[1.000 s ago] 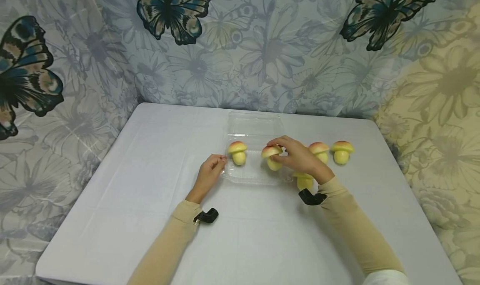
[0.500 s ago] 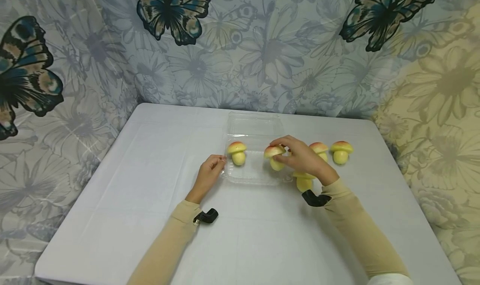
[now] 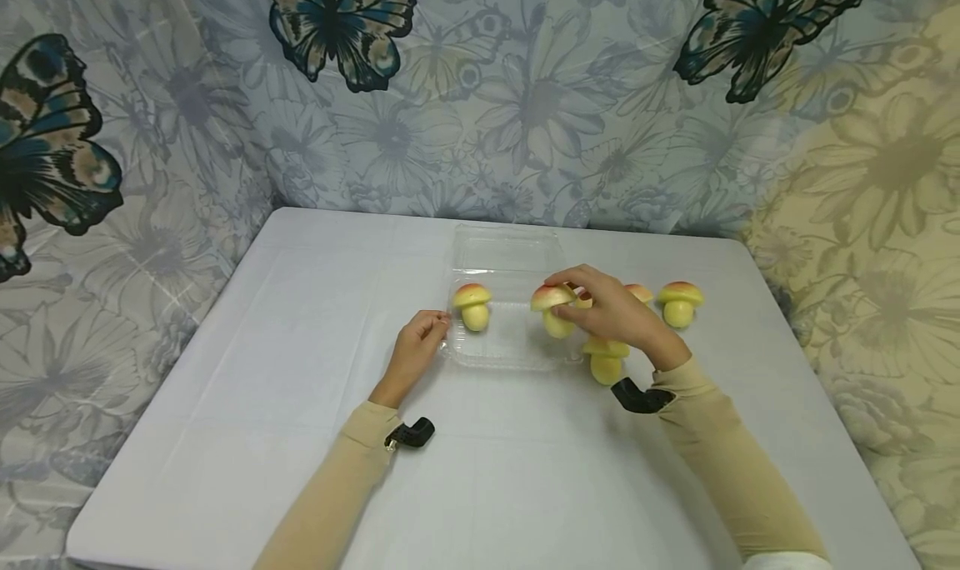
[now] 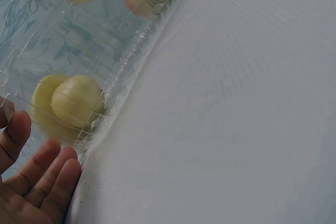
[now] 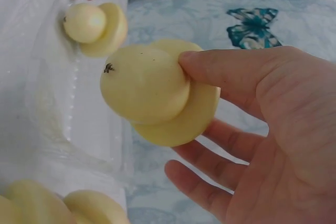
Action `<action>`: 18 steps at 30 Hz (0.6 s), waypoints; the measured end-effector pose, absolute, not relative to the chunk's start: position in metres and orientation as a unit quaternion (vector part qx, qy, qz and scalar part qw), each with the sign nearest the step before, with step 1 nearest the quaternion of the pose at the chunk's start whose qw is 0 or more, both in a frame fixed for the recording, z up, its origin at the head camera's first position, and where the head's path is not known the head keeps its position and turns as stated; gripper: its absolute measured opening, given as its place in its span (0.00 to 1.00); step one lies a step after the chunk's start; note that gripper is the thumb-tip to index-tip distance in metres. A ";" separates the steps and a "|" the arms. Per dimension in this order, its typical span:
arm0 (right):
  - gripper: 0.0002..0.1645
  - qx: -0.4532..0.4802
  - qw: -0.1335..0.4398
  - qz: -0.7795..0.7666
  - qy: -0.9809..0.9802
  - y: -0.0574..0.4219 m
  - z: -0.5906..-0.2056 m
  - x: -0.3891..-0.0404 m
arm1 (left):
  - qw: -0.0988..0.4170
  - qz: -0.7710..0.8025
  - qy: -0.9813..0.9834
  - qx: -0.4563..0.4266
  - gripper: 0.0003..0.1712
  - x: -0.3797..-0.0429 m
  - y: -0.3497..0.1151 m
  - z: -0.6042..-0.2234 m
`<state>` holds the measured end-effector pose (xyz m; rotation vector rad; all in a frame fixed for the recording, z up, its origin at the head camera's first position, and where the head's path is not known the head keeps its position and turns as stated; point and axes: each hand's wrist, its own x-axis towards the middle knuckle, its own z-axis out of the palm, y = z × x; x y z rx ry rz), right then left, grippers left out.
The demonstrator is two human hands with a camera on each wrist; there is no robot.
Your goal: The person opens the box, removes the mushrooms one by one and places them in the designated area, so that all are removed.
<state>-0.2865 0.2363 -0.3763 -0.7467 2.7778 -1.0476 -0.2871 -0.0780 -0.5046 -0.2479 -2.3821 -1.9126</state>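
A clear plastic clamshell container [image 3: 506, 352] lies with its lid raised at the back. My left hand [image 3: 416, 345] pinches its left edge; in the left wrist view the thumb and fingers [image 4: 44, 177] are at that rim. One toy mushroom [image 3: 472, 307], yellow with a reddish cap, rests in the container's left part. Over the right part, my right hand [image 3: 611, 307] holds another toy mushroom [image 3: 557, 320] by its cap between thumb and fingers. The right wrist view shows this mushroom's rounded stem [image 5: 144, 85] facing the camera, with the mushroom in the container [image 5: 86, 23] beyond it.
Several more toy mushrooms stand right of the container: one at the far right [image 3: 681, 305], one near its front right corner [image 3: 606, 362], others partly hidden behind the right hand. A white cloth [image 3: 480, 487] covers the table. Butterfly-patterned fabric [image 3: 540, 112] hangs behind.
The right hand has moved slightly to the right and up with its mushroom, uncovering part of another mushroom behind it. The left hand keeps its place at the container's edge.
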 end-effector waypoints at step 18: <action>0.23 -0.242 0.025 -0.336 0.910 0.240 -0.357 -0.278 | 0.024 -0.617 -0.784 -0.073 0.18 -0.288 -0.077 -0.500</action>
